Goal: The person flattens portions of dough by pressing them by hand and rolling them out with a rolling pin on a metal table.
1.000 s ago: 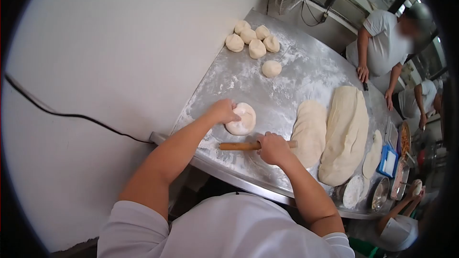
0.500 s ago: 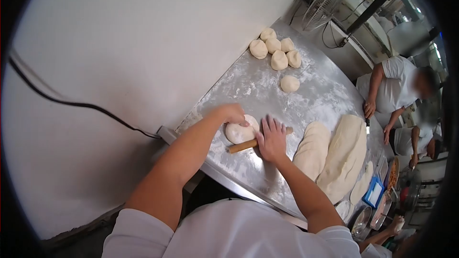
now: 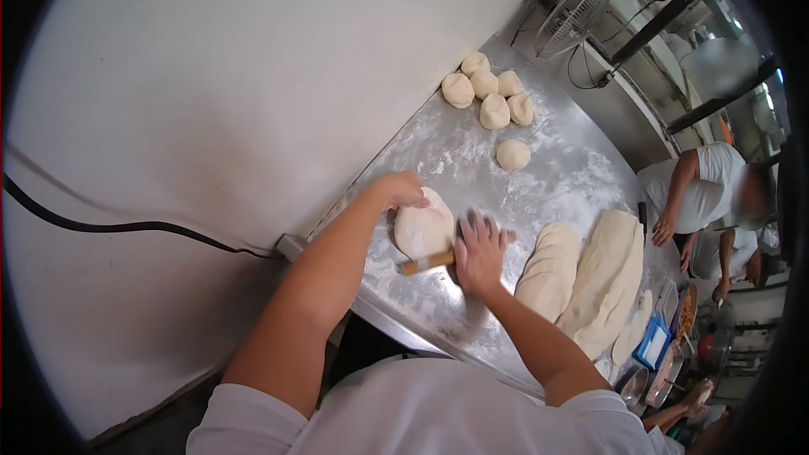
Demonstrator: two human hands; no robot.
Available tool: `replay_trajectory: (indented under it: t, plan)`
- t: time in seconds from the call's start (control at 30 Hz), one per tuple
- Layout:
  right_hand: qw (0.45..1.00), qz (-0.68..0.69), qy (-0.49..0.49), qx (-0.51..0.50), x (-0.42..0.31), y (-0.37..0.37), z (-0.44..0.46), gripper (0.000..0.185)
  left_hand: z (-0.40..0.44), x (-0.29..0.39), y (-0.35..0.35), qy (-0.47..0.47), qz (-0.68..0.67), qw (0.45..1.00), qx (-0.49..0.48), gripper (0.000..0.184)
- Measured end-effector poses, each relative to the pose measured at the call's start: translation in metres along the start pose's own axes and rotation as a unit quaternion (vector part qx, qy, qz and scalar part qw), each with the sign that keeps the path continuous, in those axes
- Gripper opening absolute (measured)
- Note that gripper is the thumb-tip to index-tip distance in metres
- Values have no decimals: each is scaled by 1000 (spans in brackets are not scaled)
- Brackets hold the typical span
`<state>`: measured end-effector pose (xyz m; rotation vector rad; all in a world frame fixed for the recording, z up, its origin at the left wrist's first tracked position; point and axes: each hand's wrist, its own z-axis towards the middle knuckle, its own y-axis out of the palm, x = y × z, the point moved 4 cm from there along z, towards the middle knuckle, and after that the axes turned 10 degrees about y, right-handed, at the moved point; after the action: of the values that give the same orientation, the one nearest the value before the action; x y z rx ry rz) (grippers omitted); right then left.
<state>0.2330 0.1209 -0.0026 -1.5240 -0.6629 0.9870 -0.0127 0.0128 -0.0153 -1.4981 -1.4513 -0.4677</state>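
Note:
A flattened dough disc (image 3: 424,227) lies on the floured metal table (image 3: 404,147). My left hand (image 3: 405,190) pinches its upper left edge, with the fingertips pressed together on the dough. Below and right of the disc, my right hand (image 3: 480,253) lies over a wooden rolling pin (image 3: 431,263), palm down with the fingers spread and slightly blurred. The pin's left end touches or nearly touches the disc's lower edge, and its middle is hidden under that hand.
Several dough balls (image 3: 495,111) sit at the far end, a single ball (image 3: 513,154) nearer. Two long dough masses (image 3: 549,271) (image 3: 605,278) lie at the right, beside a blue container (image 3: 653,343) and bowls. Co-workers (image 3: 706,185) stand beyond. A fan (image 3: 575,14) is at the back.
My right hand has gone from gripping the pin to lying spread on it, and the pin has come up to the disc. The disc looks longer. The camera view has shifted.

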Motion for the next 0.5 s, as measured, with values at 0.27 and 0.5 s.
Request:
replay_trajectory:
  t: [0.27, 0.5]
  plan:
    - [999, -10, 46, -26, -15, -5, 39, 68, -13, 0, 12, -114, 18, 985, -129, 53]
    - [986, 84, 139, 24, -38, 9, 133, 71, -29, 49, -10, -2, 241, 970, 16, 64]
